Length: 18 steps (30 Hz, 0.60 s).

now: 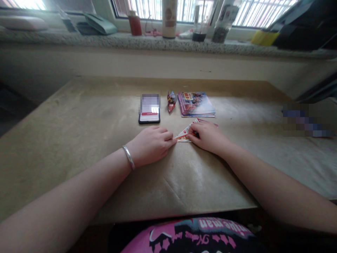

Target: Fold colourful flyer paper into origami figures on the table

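Observation:
A printed sheet of paper (186,132), folded to a pointed triangle, lies flat on the table between my hands. At its left tip, my left hand (155,142), with a silver bangle on the wrist, pinches or presses the paper's corner with its fingertips. Covering the right part of the paper is my right hand (206,135), its fingers curled down and pressing on it. What lies under the right palm is hidden. Just beyond stand a small folded paper piece (171,102) and a stack of colourful printed sheets (197,104).
A phone (149,119) with a lit screen lies beyond my left hand. The table (79,140) has a tan cover. Along the back, a stone windowsill (147,43) carries a red bottle (135,24), a tall bottle (169,19) and jars. A blurred item (308,121) lies far right.

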Each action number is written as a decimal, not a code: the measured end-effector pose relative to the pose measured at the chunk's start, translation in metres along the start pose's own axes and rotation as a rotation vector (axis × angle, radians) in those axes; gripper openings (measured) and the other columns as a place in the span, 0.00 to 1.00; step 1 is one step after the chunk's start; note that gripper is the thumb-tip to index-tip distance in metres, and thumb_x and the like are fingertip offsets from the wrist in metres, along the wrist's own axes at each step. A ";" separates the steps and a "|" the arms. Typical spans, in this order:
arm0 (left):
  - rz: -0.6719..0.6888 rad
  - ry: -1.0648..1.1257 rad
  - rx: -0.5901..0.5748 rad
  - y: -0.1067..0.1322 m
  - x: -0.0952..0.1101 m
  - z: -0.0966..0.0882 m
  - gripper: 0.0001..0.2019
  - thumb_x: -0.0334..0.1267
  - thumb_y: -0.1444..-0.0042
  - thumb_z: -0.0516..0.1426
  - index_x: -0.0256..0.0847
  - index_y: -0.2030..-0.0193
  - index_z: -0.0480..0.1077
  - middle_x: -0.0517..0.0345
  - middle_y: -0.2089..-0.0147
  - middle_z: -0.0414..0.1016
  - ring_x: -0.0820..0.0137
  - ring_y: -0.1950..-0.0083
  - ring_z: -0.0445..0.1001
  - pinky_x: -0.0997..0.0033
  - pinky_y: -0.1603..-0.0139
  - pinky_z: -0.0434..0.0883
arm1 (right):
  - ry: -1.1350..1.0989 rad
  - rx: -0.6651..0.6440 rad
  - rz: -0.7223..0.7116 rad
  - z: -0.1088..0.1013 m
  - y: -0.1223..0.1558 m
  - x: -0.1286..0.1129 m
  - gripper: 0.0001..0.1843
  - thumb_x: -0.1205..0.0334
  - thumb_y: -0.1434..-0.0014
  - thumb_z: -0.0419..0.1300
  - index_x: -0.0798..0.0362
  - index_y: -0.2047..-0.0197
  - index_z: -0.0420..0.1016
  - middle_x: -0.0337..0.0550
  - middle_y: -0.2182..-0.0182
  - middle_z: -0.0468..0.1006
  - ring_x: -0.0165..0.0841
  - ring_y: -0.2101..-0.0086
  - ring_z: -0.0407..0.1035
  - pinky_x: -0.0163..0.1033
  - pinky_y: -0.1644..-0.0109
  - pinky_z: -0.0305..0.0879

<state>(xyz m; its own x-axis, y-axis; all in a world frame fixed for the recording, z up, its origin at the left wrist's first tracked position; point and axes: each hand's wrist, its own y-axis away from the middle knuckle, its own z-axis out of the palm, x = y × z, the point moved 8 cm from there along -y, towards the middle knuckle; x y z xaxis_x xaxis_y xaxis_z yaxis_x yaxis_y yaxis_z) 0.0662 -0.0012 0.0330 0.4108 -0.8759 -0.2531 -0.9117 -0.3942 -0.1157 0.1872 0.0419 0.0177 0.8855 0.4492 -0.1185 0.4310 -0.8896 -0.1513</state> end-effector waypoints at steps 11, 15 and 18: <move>0.018 0.092 0.014 0.005 -0.008 -0.005 0.13 0.30 0.44 0.51 0.41 0.57 0.75 0.54 0.64 0.74 0.68 0.62 0.70 0.69 0.63 0.68 | -0.039 0.014 0.001 0.000 0.002 0.001 0.10 0.56 0.42 0.56 0.52 0.72 0.70 0.44 0.69 0.78 0.37 0.65 0.68 0.39 0.62 0.56; -0.011 0.158 0.004 0.006 -0.012 -0.004 0.13 0.29 0.46 0.52 0.41 0.58 0.75 0.55 0.62 0.74 0.69 0.62 0.71 0.70 0.62 0.69 | -0.059 0.020 -0.001 0.002 0.002 0.002 0.10 0.57 0.42 0.56 0.52 0.71 0.71 0.45 0.69 0.78 0.37 0.65 0.68 0.39 0.62 0.56; -0.014 0.169 0.001 0.006 -0.013 -0.002 0.11 0.29 0.45 0.52 0.40 0.61 0.75 0.54 0.61 0.74 0.68 0.61 0.71 0.71 0.61 0.70 | -0.074 0.009 -0.002 0.004 0.001 0.004 0.10 0.56 0.42 0.56 0.52 0.71 0.71 0.45 0.69 0.78 0.36 0.65 0.67 0.38 0.63 0.55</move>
<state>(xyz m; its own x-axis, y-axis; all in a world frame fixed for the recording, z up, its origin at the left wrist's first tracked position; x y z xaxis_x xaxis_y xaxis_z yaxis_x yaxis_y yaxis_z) 0.0550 0.0071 0.0377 0.4175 -0.9045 -0.0865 -0.9058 -0.4066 -0.1194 0.1908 0.0429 0.0130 0.8692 0.4564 -0.1902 0.4310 -0.8879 -0.1609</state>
